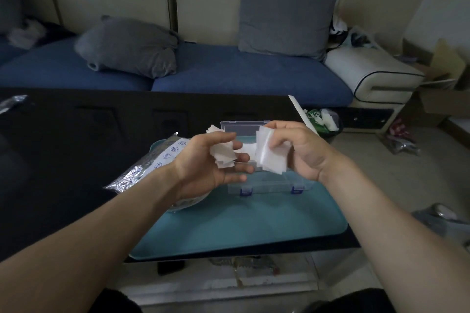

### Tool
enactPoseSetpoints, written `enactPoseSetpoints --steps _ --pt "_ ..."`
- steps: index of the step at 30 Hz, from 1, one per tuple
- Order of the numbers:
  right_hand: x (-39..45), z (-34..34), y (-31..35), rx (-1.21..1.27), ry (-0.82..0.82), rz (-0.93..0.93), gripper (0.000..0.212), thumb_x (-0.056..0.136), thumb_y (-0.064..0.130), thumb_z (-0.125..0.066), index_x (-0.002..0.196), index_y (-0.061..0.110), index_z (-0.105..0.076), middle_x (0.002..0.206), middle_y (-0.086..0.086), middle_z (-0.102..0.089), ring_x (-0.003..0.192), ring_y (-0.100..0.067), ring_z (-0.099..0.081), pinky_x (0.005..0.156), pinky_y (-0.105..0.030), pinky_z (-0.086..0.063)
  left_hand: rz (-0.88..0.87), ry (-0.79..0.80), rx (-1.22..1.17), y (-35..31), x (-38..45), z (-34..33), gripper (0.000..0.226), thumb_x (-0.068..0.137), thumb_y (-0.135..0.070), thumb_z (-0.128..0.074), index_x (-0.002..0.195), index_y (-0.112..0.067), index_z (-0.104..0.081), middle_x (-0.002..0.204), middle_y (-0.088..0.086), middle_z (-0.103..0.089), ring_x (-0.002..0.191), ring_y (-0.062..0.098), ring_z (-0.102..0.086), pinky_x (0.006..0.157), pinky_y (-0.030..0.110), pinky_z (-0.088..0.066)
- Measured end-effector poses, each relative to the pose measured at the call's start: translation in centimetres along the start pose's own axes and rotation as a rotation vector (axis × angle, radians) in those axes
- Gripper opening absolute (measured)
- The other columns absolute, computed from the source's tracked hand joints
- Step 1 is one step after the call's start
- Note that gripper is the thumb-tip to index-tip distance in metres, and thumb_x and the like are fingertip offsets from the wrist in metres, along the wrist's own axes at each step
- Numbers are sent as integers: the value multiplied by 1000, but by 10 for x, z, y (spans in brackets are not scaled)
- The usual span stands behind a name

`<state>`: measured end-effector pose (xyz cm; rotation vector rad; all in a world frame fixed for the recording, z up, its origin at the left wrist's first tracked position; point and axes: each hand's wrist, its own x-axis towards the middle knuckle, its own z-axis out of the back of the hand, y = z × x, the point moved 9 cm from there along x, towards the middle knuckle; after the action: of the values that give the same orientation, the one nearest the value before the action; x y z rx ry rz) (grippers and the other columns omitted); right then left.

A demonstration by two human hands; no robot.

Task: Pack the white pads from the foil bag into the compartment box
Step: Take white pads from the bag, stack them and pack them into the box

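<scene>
2 hands above clear compartment box | left hand grips white pads | right hand pinches more | foil bag left

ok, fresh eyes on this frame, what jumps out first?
Both hands mid-frame, each holding a loose bunch of white pads: the left hand and the right hand, held above the clear compartment box with blue latches, its lid open. The box sits on a teal mat on the dark table. The crumpled foil bag lies just left of the left wrist.
</scene>
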<state>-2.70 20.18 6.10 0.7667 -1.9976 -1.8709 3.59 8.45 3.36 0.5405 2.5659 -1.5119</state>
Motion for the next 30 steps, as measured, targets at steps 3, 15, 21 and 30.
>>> enactPoseSetpoints --steps 3,15,21,30 --pt "-2 -7 -9 -87 -37 -54 18 63 2 -51 70 10 -65 70 -10 -57 53 -21 -53 43 -22 -38 -3 -32 42 1 1 2 18 81 -26 -61 88 -12 -51 80 11 -61 74 29 -65 60 31 -53" --pt "-20 -51 30 -1008 -3 380 80 55 36 -97 127 34 -62 112 8 -53 102 -3 -56 83 -9 -42 41 118 100 7 -10 -23 29 95 -30 -54 108 -12 -73 109 19 -65 93 36 -65 88 51 -49" --pt "-27 -48 42 -1071 -76 404 58 56 37 -93 109 27 -71 100 9 -65 94 -10 -60 84 -28 -50 60 76 21 5 -8 -27 27 93 -29 -56 105 -15 -75 112 15 -65 102 34 -59 93 53 -47" --pt "-30 -46 32 -1085 -34 269 73 50 50 -96 117 36 -68 105 14 -59 94 -5 -58 80 -19 -46 63 -55 71 14 -8 -13 40 86 -33 -68 119 -11 -66 111 12 -68 100 25 -63 78 36 -51"
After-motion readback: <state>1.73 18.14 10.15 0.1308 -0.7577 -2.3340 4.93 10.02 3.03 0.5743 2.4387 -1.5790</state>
